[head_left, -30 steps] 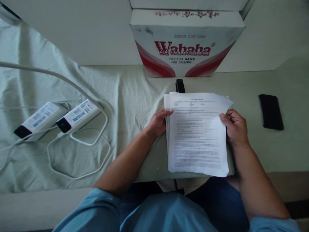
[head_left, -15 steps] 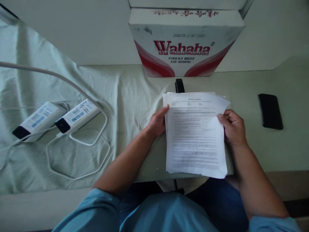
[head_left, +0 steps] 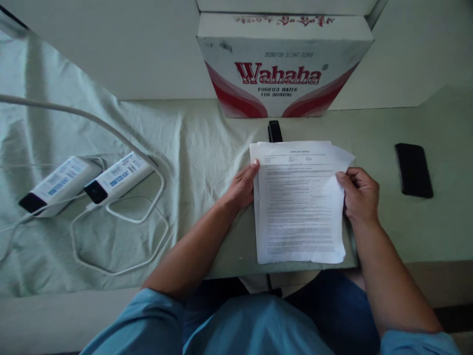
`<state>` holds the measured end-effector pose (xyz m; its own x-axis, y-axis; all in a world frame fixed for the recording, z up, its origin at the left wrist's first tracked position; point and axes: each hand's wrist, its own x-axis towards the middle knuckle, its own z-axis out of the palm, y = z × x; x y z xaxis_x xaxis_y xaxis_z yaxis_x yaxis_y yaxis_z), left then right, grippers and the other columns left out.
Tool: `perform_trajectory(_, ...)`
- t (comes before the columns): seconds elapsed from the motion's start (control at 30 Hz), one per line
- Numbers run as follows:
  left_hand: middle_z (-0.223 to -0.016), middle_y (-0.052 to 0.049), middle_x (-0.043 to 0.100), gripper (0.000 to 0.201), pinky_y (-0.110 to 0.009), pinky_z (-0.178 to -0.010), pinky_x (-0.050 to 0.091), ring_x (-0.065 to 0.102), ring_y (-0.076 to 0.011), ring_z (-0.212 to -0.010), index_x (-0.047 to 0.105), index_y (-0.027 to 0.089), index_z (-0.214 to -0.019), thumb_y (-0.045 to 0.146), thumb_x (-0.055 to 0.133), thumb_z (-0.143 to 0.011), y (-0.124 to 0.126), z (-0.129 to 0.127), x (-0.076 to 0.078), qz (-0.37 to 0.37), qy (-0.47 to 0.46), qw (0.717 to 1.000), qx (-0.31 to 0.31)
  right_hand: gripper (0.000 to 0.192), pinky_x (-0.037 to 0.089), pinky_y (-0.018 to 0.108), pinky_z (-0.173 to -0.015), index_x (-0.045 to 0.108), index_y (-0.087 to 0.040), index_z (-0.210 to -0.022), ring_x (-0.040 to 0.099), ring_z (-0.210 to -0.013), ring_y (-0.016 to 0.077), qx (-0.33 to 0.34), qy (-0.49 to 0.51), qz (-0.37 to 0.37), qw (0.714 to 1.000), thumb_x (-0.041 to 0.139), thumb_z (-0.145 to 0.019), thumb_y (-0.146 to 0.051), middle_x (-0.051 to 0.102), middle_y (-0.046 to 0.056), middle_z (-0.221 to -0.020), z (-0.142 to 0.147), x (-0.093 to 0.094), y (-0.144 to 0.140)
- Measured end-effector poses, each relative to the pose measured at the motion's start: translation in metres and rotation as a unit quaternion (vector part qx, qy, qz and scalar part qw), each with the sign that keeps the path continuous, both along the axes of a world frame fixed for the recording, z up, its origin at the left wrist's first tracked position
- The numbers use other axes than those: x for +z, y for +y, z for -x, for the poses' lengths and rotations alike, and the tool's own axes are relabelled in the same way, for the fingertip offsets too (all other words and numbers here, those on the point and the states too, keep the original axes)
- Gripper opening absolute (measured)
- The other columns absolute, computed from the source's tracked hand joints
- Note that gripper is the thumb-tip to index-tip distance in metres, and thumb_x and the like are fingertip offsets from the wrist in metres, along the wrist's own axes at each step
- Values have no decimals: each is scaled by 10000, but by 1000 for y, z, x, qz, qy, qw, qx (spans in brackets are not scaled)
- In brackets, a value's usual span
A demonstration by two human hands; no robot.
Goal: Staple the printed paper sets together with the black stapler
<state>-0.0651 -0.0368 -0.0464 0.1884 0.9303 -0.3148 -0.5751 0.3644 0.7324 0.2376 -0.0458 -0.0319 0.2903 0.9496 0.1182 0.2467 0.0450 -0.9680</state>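
Note:
A small stack of printed paper sheets (head_left: 301,212) is held between my two hands above the front edge of the cloth-covered table. The top sheet carries dense lines of text under a short heading. My left hand (head_left: 244,183) grips the left edge, its thumb on top and the other fingers out of sight behind the paper. At the upper right edge, my right hand (head_left: 359,195) pinches the sheets between thumb and curled fingers, and the corner there bends upward. Behind the stack's top edge a small black object (head_left: 275,131) is partly hidden.
A Wahaba-style printed water carton (head_left: 286,74) stands at the back against a white panel. To the right lies a black phone (head_left: 414,170). Two white power banks or similar devices (head_left: 120,176) with white cables (head_left: 111,271) rest on the green tablecloth (head_left: 199,148) at left.
The right hand has shifted slightly right and pulled the sheets with it. The stack's lower edge has risen a little and lies more evenly. My left hand has barely moved.

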Motion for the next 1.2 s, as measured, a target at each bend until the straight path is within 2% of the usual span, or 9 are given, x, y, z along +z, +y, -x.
perform_trajectory(0.57, -1026, -138, 850, 662, -506, -1038, 635, 803, -377, -1127, 792, 138, -1096, 715, 888, -785, -3, 0, 7, -29, 17, 999, -32, 259, 406, 264, -560, 729, -230, -852, 505, -613, 128, 17, -14, 11, 1000, 854, -824, -455, 622, -32, -696, 10, 5, -3)
perform_trajectory(0.87, -939, -129, 841, 624, -483, -962, 662, 811, -374, -1073, 788, 147, -971, 719, 906, -750, -1, 0, 1, -19, 31, 998, -44, 316, 375, 265, -547, 698, -237, -855, 464, -591, 121, 15, -8, 23, 1000, 851, -841, -512, 557, -48, -680, 12, 2, -4)
perform_trajectory(0.97, -904, -115, 833, 615, -459, -920, 677, 819, -357, -1031, 774, 153, -937, 724, 903, -748, 1, 0, -1, -12, 34, 999, -34, 325, 493, 296, -641, 717, -246, -958, 592, -710, 159, 14, -65, -2, 998, 800, -906, -556, 664, -7, -810, 9, 2, -3)
perform_trajectory(1.03, -888, -101, 827, 589, -441, -899, 684, 824, -340, -1010, 768, 159, -943, 714, 881, -784, 1, 0, -2, -13, 33, 999, -25, 378, 580, 344, -799, 726, -268, -1118, 696, -930, 210, 27, -88, -27, 995, 800, -911, -576, 744, 45, -1047, 6, 2, -3)
perform_trajectory(1.1, -884, -89, 824, 559, -427, -888, 688, 826, -330, -1006, 765, 167, -963, 697, 864, -816, 1, 0, -3, -15, 28, 999, -18, 517, 614, 399, -927, 684, -312, -1300, 723, -1128, 256, 79, -58, -17, 995, 808, -897, -610, 752, 71, -1250, 2, 4, -3)
perform_trajectory(1.2, -906, -86, 828, 523, -431, -914, 688, 823, -338, -1042, 760, 174, -989, 660, 872, -831, 3, 1, -5, -13, 18, 1000, 17, 668, 656, 453, -926, 612, -351, -1449, 760, -1151, 290, 194, 11, 74, 978, 813, -882, -641, 787, 71, -1266, -8, 10, -7)
